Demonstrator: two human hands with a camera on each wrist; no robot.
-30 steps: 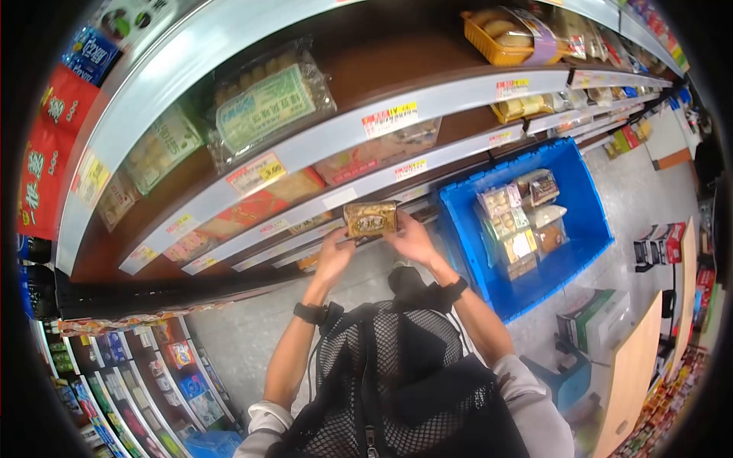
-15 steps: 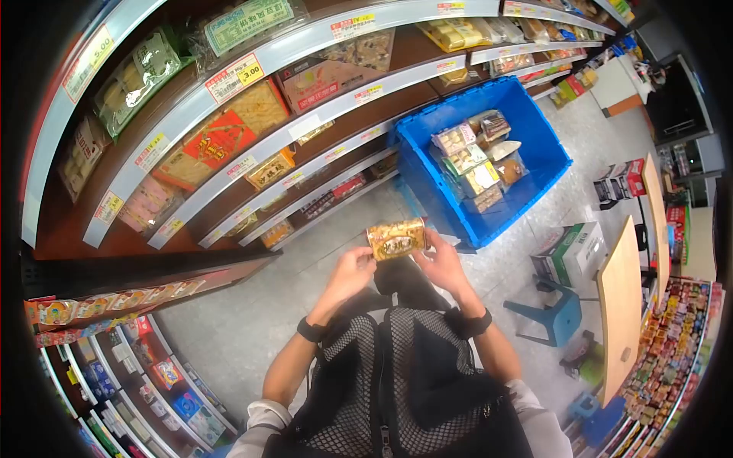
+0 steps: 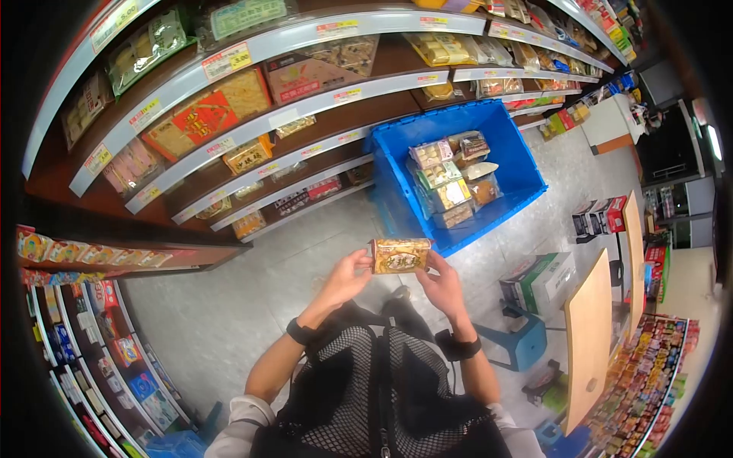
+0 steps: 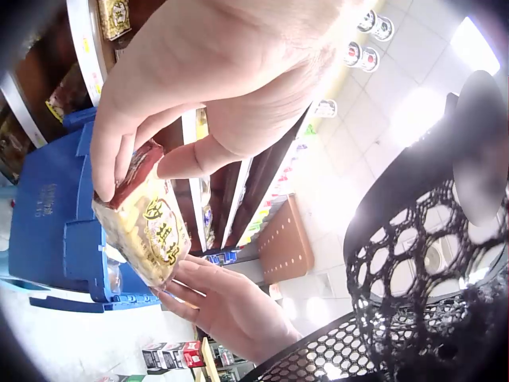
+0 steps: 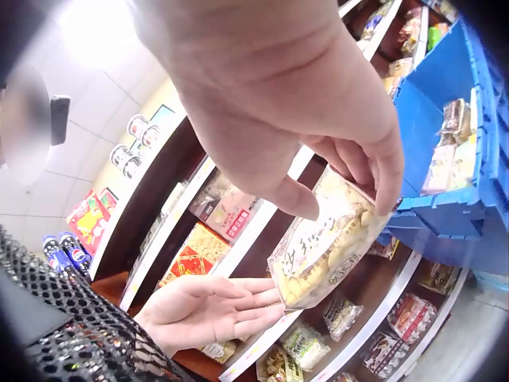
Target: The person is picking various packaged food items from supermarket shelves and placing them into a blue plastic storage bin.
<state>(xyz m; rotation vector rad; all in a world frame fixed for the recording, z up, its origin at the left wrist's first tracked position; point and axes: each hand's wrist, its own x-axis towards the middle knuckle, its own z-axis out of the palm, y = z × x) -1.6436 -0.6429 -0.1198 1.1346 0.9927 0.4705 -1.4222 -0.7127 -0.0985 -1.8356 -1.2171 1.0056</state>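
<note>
A clear packet of sachima (image 3: 401, 258), golden inside with dark lettering on its front, is held up before the body by both hands. At its left end, the left hand (image 3: 345, 279) grips it between thumb and fingers. My right hand (image 3: 441, 287) pinches the opposite end. In the left wrist view, the left fingers (image 4: 111, 163) bend over the packet's red end flap. From the right wrist, the right thumb lies on the packet's printed face, with fingers (image 5: 388, 179) around its edge. Beyond the hands stands a blue crate (image 3: 385, 172) with several snack packs (image 3: 450, 179) inside.
Shelves (image 3: 290, 114) of packaged snacks with price tags curve along the left and back. At the right are a blue stool (image 3: 519, 340), a white-green carton (image 3: 538, 281) and a wooden tabletop (image 3: 592, 328). Grey floor (image 3: 252, 305) lies under the hands.
The hands and packet have drawn back from the shelf edge over the floor, both still holding the packet. The head view has turned, showing the crate and shelves further left.
</note>
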